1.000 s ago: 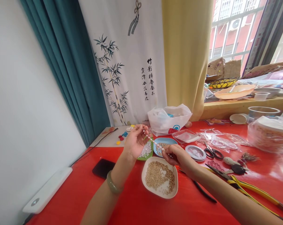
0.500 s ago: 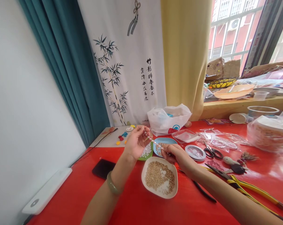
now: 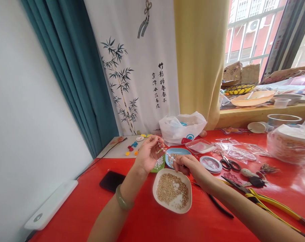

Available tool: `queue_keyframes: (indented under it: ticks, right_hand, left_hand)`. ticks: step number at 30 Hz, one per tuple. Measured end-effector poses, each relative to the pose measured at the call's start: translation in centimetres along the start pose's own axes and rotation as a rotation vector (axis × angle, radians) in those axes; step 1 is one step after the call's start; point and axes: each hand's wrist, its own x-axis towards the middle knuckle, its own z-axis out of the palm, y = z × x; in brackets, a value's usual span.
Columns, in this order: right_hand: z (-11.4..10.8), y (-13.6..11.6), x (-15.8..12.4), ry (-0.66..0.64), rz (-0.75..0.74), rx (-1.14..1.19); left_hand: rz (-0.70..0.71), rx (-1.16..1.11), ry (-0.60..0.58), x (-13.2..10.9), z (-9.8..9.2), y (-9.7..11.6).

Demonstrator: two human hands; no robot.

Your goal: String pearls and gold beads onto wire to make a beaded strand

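Between my two hands runs a short string of pale pinkish and gold beads (image 3: 167,154). My left hand (image 3: 149,153) pinches its upper end between thumb and fingers, the other fingers curled. The lower end is gripped by my right hand (image 3: 184,163), whose fingertips are partly hidden. Just below the hands lies a white square dish (image 3: 156,198) of small gold beads (image 3: 167,188). A blue dish (image 3: 185,152) with gold beads and a green dish (image 3: 156,170) with white pearl-like beads sit behind, partly covered by my hands.
Right on the red table (image 3: 74,211) lie a spool (image 3: 210,164), scissors (image 3: 229,163), yellow-handled pliers (image 3: 273,203) and a dark-handled tool (image 3: 219,205). Left is a black phone (image 3: 111,181). A white plastic bag (image 3: 175,126) and a clear tub (image 3: 290,144) stand farther back.
My left hand has shifted slightly to the right, toward my right hand, and the bead string between them hangs a little slacker. My right hand stays nearly in place.
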Motion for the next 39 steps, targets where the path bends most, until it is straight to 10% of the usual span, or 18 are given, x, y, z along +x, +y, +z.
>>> queue_keyframes:
  ticks: [39]
  right_hand:
    - [-0.31, 0.33, 0.21, -0.058, -0.026, 0.124]
  left_hand:
    - [-0.069, 0.107, -0.042, -0.35, 0.34, -0.76]
